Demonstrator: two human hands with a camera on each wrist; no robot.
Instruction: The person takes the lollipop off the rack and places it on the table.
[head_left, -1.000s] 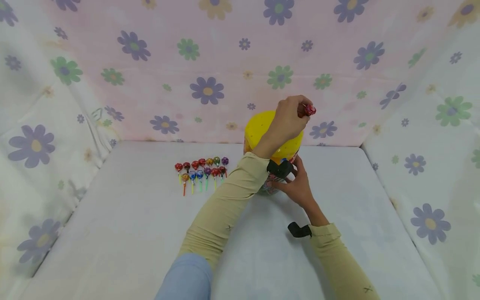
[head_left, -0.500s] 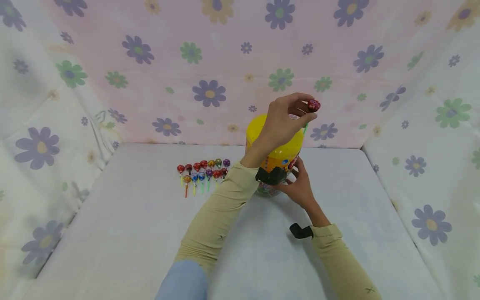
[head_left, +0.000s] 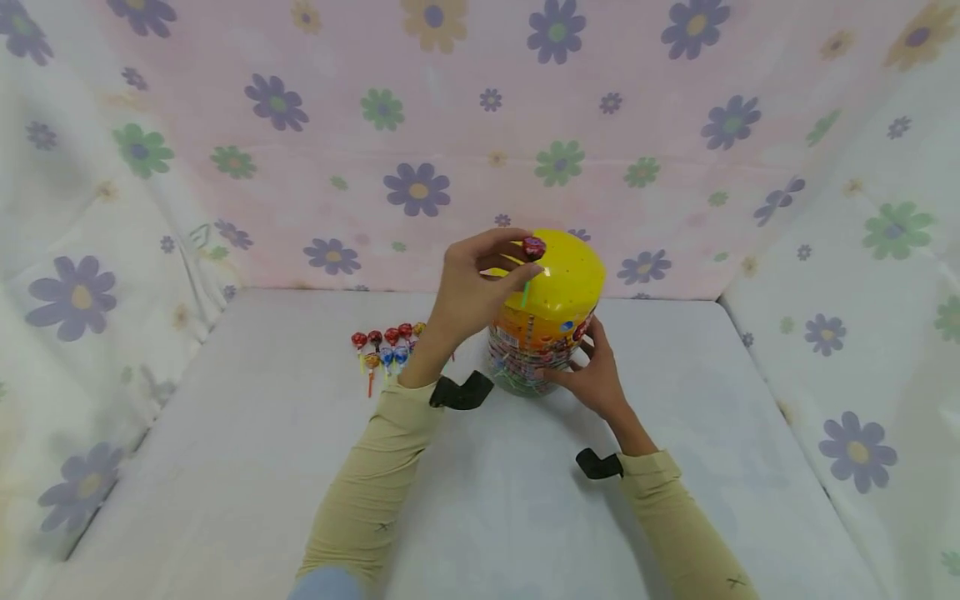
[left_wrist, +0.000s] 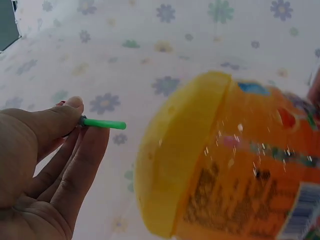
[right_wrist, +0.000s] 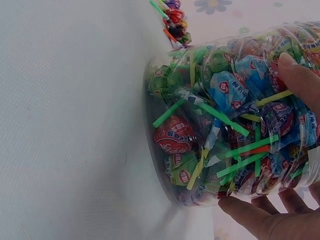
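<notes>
Between thumb and fingers, my left hand (head_left: 471, 287) pinches a dark red lollipop (head_left: 534, 247). Its green stick (left_wrist: 105, 123) points toward the jar in the left wrist view, where the fingers mostly hide the candy head. Just right of that hand stands a clear plastic jar (head_left: 517, 367) with a yellow lid (head_left: 573, 275) and an orange label. My right hand (head_left: 597, 375) grips the jar's right side, thumb in front. Through the clear wall in the right wrist view, many wrapped lollipops (right_wrist: 175, 135) with coloured sticks show inside.
Left of the jar, several lollipops (head_left: 371, 361) lie in rows on the white table (head_left: 247, 433), partly hidden behind the left wrist. A flowered cloth (head_left: 315, 167) hangs behind the table and along both sides.
My left hand has moved left and down with the lollipop, from beyond the lid's right side to its left front, uncovering the lid. The right hand stays on the jar.
</notes>
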